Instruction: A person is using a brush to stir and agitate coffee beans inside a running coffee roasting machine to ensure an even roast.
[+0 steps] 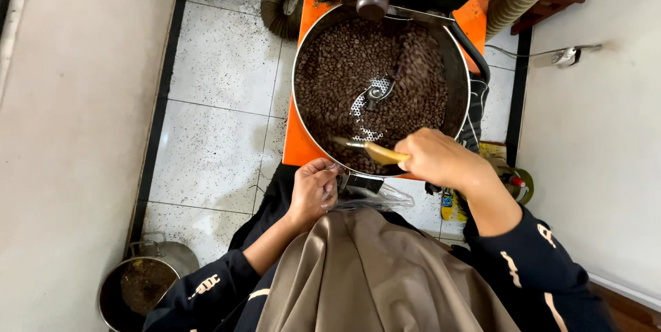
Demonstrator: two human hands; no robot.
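A round metal cooling tray full of dark roasted coffee beans sits on an orange machine, with a stirring arm at its perforated centre. My right hand is closed on the wooden handle of a brush that reaches over the tray's near rim into the beans. My left hand grips a clear plastic bag just below the tray's front edge, at the chute.
The orange machine body stands on a speckled tiled floor. A metal pot with dark contents stands at lower left. Flexible ducts run at the top. A pale wall is on the left, another on the right.
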